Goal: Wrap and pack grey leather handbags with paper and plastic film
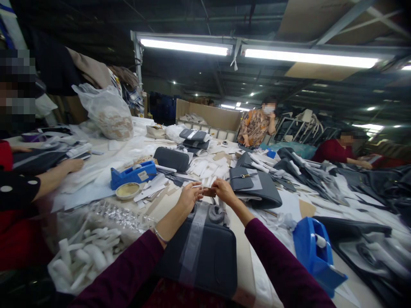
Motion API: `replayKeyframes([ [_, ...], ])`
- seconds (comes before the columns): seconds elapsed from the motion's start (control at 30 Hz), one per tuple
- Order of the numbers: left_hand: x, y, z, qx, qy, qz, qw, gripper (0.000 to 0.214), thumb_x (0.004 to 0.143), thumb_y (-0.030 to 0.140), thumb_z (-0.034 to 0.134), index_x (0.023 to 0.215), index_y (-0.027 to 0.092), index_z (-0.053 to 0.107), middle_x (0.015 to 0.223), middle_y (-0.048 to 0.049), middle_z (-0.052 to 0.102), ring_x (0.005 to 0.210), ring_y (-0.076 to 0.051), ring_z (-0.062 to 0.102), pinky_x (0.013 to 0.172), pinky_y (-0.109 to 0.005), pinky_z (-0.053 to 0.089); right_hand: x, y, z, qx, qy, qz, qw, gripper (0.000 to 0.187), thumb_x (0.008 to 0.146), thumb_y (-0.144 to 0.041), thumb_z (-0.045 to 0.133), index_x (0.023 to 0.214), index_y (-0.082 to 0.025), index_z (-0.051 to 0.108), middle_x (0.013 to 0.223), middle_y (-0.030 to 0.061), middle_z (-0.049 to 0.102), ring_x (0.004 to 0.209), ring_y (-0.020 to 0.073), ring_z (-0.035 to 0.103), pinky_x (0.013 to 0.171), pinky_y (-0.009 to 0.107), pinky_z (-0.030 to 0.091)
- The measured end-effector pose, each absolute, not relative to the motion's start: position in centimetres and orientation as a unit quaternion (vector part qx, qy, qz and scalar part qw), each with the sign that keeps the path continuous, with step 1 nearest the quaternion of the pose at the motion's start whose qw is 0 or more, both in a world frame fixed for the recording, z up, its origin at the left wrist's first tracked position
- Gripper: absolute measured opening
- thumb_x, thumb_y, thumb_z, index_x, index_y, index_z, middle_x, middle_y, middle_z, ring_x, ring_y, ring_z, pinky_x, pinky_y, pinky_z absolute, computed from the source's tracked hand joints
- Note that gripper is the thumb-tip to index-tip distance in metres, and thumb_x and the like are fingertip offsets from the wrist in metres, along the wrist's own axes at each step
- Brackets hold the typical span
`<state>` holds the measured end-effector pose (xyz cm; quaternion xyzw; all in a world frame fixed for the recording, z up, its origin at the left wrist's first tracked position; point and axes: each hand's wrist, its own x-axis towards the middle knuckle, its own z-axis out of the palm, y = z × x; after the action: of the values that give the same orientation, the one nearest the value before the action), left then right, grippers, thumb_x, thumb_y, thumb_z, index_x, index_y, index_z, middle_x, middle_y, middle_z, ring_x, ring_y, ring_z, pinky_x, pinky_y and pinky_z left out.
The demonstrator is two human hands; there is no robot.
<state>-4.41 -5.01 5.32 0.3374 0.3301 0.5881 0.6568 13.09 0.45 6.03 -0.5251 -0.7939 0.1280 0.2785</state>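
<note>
In a dim room [180,21] under tube lights [311,57], the surface [245,261], littered with pale scraps [205,169] and blue dispensers [131,174], carries a dark bag [221,248], near whose far end the left hand [191,195] and right hand [224,191] pinch a small brown piece [209,192] that a loosened grip could drop among the scraps.

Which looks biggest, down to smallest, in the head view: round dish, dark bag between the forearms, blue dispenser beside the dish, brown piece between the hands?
Largest: dark bag
blue dispenser
round dish
Smallest: brown piece, partly covered
</note>
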Motion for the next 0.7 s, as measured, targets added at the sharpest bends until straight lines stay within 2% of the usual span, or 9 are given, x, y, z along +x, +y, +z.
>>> replayKeyframes([
  [0.2, -3.4, -5.0, 5.3, 0.411, 0.366, 0.598, 0.582, 0.025, 0.072, 0.007, 0.059, 0.095, 0.014, 0.053, 0.088, -0.0056, 0.059, 0.076, -0.017, 0.068, 0.048, -0.018, 0.05, 12.6, -0.1, 6.7, -0.55, -0.803, 0.068, 0.22, 0.012, 0.076, -0.012, 0.057, 0.075, -0.017, 0.069, 0.087, 0.0073, 0.063, 0.078, 0.0168, 0.054, 0.066, 0.025, 0.033],
  [0.33, -2.7, -4.8, 5.7, 0.487, 0.442, 0.551, 0.513, 0.02, 0.075, 0.005, 0.048, 0.092, 0.014, 0.054, 0.091, -0.0062, 0.057, 0.072, -0.015, 0.064, 0.049, -0.023, 0.053, 11.9, -0.8, 7.3, -0.534, -0.819, 0.056, 0.2, 0.012, 0.076, -0.012, 0.058, 0.078, -0.017, 0.07, 0.087, 0.0062, 0.063, 0.077, 0.016, 0.055, 0.064, 0.025, 0.033],
  [0.43, -2.4, -5.1, 6.5, 0.576, 0.447, 0.501, 0.466, 0.021, 0.074, 0.004, 0.047, 0.087, 0.015, 0.058, 0.091, -0.0066, 0.058, 0.075, -0.017, 0.062, 0.055, -0.027, 0.054, 11.7, -1.1, 7.5, -0.521, -0.827, 0.06, 0.202, 0.011, 0.077, -0.016, 0.059, 0.078, -0.017, 0.069, 0.086, 0.0057, 0.062, 0.076, 0.0154, 0.055, 0.063, 0.024, 0.033],
  [0.47, -2.4, -5.3, 6.8, 0.622, 0.456, 0.488, 0.409, 0.021, 0.074, 0.004, 0.048, 0.087, 0.016, 0.059, 0.094, -0.0069, 0.059, 0.08, -0.018, 0.061, 0.062, -0.03, 0.055, 11.7, -1.2, 7.5, -0.517, -0.828, 0.064, 0.205, 0.01, 0.077, -0.016, 0.059, 0.077, -0.017, 0.069, 0.086, 0.0054, 0.062, 0.076, 0.0151, 0.055, 0.064, 0.024, 0.034],
  [0.53, -2.8, -5.7, 7.1, 0.698, 0.497, 0.463, 0.229, 0.023, 0.074, 0.007, 0.053, 0.092, 0.018, 0.061, 0.103, -0.0085, 0.058, 0.097, -0.023, 0.056, 0.081, -0.037, 0.05, 12.0, -1.2, 7.2, -0.511, -0.828, 0.075, 0.216, 0.011, 0.076, -0.014, 0.059, 0.077, -0.017, 0.07, 0.086, 0.0046, 0.062, 0.078, 0.0147, 0.056, 0.065, 0.023, 0.035],
  [0.6, -3.5, -5.7, 7.0, 0.728, 0.546, 0.408, 0.07, 0.023, 0.073, 0.014, 0.061, 0.095, 0.018, 0.061, 0.107, -0.0108, 0.056, 0.108, -0.028, 0.049, 0.09, -0.041, 0.043, 12.7, -1.3, 6.7, -0.506, -0.827, 0.09, 0.228, 0.014, 0.076, -0.011, 0.058, 0.078, -0.017, 0.07, 0.086, 0.004, 0.063, 0.08, 0.0145, 0.057, 0.067, 0.022, 0.036],
  [0.63, -3.9, -5.6, 6.9, 0.744, 0.561, 0.361, 0.035, 0.02, 0.072, 0.018, 0.064, 0.092, 0.017, 0.061, 0.104, -0.0114, 0.057, 0.108, -0.03, 0.049, 0.09, -0.042, 0.041, 13.1, -1.3, 6.5, -0.504, -0.826, 0.097, 0.233, 0.014, 0.075, -0.01, 0.058, 0.078, -0.017, 0.071, 0.085, 0.0037, 0.063, 0.08, 0.0145, 0.057, 0.068, 0.022, 0.037],
  [0.7, -4.6, -5.5, 6.5, 0.783, 0.562, 0.265, 0.031, 0.006, 0.075, 0.021, 0.062, 0.08, 0.017, 0.062, 0.09, -0.0106, 0.06, 0.097, -0.029, 0.053, 0.085, -0.04, 0.041, 13.9, -1.5, 6.0, -0.499, -0.826, 0.112, 0.238, 0.015, 0.074, -0.008, 0.059, 0.076, -0.017, 0.072, 0.082, 0.0034, 0.064, 0.077, 0.0146, 0.057, 0.068, 0.022, 0.038],
])
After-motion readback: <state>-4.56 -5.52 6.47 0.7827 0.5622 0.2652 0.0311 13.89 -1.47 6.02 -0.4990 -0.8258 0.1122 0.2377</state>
